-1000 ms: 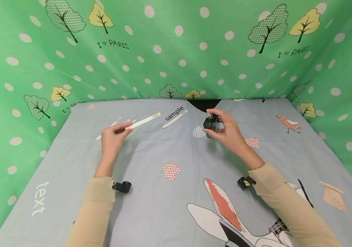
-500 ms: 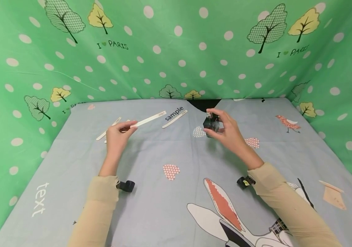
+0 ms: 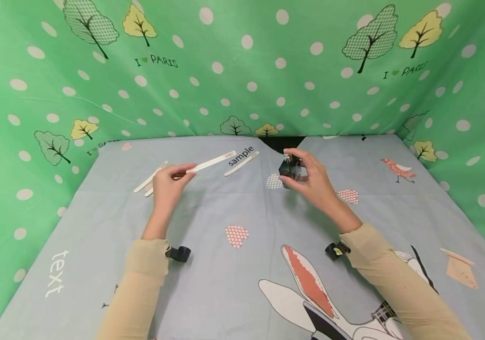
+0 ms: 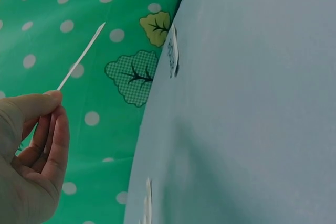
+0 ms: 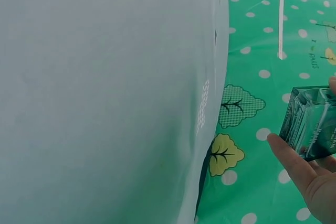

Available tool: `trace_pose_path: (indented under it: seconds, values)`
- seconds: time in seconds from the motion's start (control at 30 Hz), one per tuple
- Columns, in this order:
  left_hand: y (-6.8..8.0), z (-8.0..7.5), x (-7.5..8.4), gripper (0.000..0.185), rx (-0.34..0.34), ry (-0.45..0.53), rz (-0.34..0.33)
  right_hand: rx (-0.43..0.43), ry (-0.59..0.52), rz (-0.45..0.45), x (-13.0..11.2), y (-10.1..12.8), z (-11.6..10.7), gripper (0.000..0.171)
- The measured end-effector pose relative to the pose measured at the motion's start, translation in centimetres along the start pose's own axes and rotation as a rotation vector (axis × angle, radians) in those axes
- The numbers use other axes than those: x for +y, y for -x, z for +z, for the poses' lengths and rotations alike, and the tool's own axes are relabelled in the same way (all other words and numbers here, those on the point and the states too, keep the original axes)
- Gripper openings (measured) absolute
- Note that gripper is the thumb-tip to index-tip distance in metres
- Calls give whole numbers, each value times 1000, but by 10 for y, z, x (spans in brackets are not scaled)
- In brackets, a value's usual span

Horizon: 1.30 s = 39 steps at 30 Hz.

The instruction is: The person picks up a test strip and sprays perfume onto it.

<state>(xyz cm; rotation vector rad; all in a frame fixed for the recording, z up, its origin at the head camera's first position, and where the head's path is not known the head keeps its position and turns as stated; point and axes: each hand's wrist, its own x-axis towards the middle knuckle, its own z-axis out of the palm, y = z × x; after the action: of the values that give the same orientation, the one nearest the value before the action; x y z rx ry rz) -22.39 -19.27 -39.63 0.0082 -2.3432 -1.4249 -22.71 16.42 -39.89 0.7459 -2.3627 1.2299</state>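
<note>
Between thumb and fingers, my left hand point(image 3: 170, 189) pinches one end of a white perfume test strip point(image 3: 212, 162), held above the table with its free end pointing right. My right hand point(image 3: 316, 178) grips a dark, clear-glass perfume bottle point(image 3: 287, 170), raised off the cloth. A fingertip rests on the sprayer point(image 3: 286, 155) at its top, and the thumb is at its lower side. In the right wrist view the bottle point(image 5: 310, 124) shows its glass wall, partly cut off by the frame. The strip and the bottle are apart.
A loose test strip point(image 3: 241, 164) lies on the grey-blue tablecloth point(image 3: 208, 208) beside the printed word "sample". Several more strips point(image 3: 151, 178) lie behind my left hand, partly covered by it. A green dotted curtain point(image 3: 242, 89) encloses the back and sides.
My left hand has moved right with its test strip, bringing the free end closer to the bottle. More of the strips behind it now show. The right hand stays nearly still.
</note>
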Motion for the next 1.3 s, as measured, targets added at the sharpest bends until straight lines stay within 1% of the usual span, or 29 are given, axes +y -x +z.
trace_pose_path:
  seconds: [0.17,0.33,0.7,0.87,1.07,1.3]
  values:
    - [0,2,2,20,-8,-9,13,1,1,-3,-1,0,1,64]
    - [0,6,5,20,-19,18,11,0,3,-12,0,0,3,64]
    - [1,12,9,19,-30,15,47,9,11,-31,0,1,5,64]
    - [2,14,13,20,-40,10,45,6,13,-33,0,1,6,64]
    - [3,16,16,20,-47,29,36,2,11,-33,0,0,7,64]
    - [3,17,17,19,-50,22,39,-6,10,-23,0,0,8,63]
